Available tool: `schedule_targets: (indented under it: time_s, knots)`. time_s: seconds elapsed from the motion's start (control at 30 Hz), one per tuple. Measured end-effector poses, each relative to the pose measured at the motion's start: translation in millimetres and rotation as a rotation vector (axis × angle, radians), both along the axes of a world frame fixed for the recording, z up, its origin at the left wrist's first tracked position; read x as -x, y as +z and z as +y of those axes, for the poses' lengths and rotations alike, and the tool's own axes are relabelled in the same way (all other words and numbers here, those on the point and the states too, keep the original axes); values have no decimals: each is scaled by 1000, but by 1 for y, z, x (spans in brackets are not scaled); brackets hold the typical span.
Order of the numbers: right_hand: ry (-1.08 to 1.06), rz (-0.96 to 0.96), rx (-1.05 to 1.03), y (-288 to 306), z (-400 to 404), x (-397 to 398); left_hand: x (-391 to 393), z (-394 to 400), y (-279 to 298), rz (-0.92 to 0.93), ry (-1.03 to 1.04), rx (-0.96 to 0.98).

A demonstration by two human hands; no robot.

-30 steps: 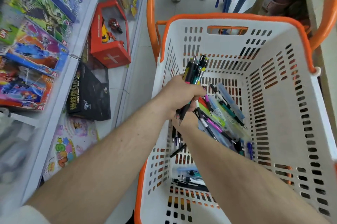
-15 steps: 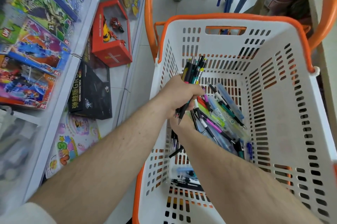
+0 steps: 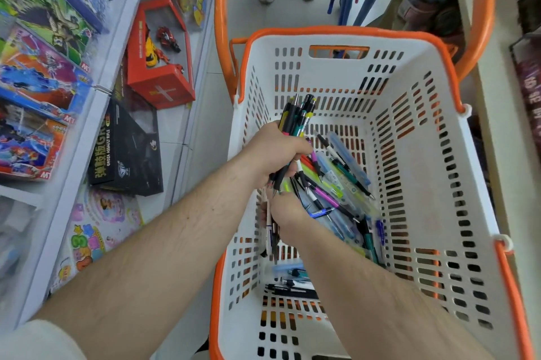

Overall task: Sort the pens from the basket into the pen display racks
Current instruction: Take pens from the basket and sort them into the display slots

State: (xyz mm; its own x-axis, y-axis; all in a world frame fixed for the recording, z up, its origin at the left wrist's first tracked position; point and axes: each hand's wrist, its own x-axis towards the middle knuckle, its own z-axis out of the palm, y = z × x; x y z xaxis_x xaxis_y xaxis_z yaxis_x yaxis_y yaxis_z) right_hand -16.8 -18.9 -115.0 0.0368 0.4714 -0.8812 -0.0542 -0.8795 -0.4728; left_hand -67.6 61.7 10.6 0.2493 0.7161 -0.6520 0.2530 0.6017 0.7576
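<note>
- Left hand (image 3: 276,152) grips an upright bundle of pens (image 3: 297,118), near-full; adding more could let some slip out.
- Right hand (image 3: 285,214), just below it, digs into the loose pens (image 3: 336,184) in the basket (image 3: 433,154); its grip is hidden, and tangled pens may snag.

A pale tiled floor (image 3: 289,12) is seen at twelve o'clock. White shelving (image 3: 87,131) loaded with boxed toys (image 3: 35,78) is ranged at nine o'clock. A cream upright (image 3: 497,154) is placed at three o'clock.
</note>
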Motion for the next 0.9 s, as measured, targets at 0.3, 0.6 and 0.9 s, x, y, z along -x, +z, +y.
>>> schedule_targets:
  time_s: [0.3,0.6,0.9]
  knots:
    - [-635,310,-247,113,-1,-70,0,-9,23,-76,-44,92]
    - [-834,183,-299,180,-14,-93,-25,-44,47,-149,-366,147]
    - [-730,103,-321,195,-47,-109,-47,-80,44,-329,-334,215]
